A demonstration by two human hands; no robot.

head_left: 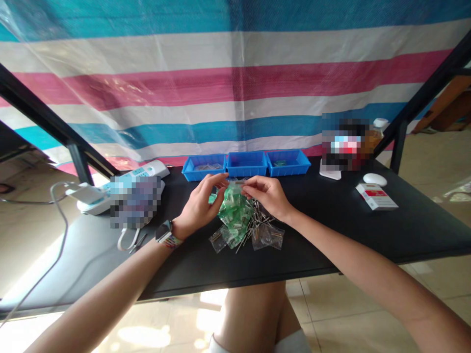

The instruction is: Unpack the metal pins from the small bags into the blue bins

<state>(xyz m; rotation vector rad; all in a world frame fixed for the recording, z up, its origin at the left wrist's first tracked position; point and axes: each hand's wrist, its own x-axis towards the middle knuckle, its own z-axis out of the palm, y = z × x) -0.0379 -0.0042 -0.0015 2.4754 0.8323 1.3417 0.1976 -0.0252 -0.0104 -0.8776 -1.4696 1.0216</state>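
Over a pile in the middle of the black table, my left hand [204,200] is curved, its thumb and forefinger apart with a gap between them. My right hand [270,195] pinches the edge of a small clear plastic bag [236,183] between thumb and fingers; the bag's contents are too small to make out. Beneath both hands lie small green bags [235,211], heaped together. Loose thin metal rods [253,226] spread out on the right of the heap. Clear bags with small brass-coloured pieces [268,237] rest in front.
Behind the pile stand three blue bins in a row: the left bin [204,174] and right bin [289,170] hold small items, beside the middle bin [246,171]. A power strip [121,184] with cables lies left. A white box [377,197] and white oval object [375,180] are right.
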